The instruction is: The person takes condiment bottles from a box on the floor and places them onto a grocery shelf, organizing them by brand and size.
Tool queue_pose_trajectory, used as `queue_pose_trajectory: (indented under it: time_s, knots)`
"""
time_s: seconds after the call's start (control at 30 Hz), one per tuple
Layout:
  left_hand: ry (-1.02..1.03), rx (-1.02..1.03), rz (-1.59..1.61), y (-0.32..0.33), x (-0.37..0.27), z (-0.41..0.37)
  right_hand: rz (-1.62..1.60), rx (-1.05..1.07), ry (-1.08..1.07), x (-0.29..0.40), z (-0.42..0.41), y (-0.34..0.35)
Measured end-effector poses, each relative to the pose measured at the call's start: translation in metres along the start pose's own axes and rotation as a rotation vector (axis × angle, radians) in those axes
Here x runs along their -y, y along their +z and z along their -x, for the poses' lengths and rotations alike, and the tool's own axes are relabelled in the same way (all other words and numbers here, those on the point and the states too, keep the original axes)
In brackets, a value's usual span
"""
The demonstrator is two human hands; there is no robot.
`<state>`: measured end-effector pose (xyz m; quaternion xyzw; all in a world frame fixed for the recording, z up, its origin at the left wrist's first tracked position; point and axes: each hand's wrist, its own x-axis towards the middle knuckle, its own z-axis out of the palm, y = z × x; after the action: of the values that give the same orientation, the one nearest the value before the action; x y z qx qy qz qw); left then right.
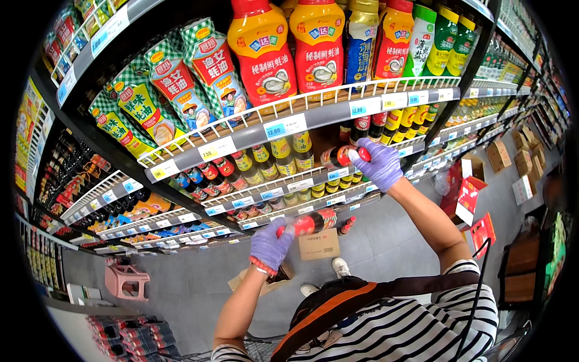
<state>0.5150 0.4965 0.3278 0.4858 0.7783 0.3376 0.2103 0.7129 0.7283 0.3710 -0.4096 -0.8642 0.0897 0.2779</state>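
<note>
My right hand (pixel 380 163), in a purple knitted glove, grips the red-capped end of a dark sauce bottle (pixel 337 156). That bottle lies tilted at the front of the shelf below the oyster sauce bottles (pixel 316 54). My left hand (pixel 272 242), gloved alike, holds another red-capped sauce bottle (pixel 323 221) by its cap end, in front of the lower shelves, its base pointing right. Sauce bottles with yellow labels (pixel 282 156) stand in a row left of the right hand's bottle. Further right on that shelf stand bottles with red and yellow caps (pixel 407 120).
A white wire rail with price tags (pixel 285 129) edges the shelf above my hands. On the floor are a closed carton (pixel 319 245), a red-capped bottle (pixel 347 225) and an open carton (pixel 271 283). A pink stool (pixel 126 280) stands left; red cartons (pixel 468 199) stand right.
</note>
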Motion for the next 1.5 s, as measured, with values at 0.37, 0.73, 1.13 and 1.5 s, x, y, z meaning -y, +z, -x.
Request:
queue_pose_trajectory:
  time_s: [0.37,0.73,1.13,1.5]
  knots:
    - [0.104,-0.18,-0.174,0.023,-0.099,-0.072,0.075,-0.051,-0.264,-0.06,-0.125,0.124]
    - [0.207,-0.209,-0.246,0.046,-0.123,-0.124,-0.027,0.143,-0.349,-0.096,-0.179,0.154]
    - [0.274,-0.3,-0.383,0.092,-0.121,-0.175,-0.518,0.127,-0.042,-0.078,-0.033,0.14]
    - [0.033,-0.249,-0.158,0.113,-0.084,-0.173,0.032,0.325,0.005,-0.066,-0.121,0.209]
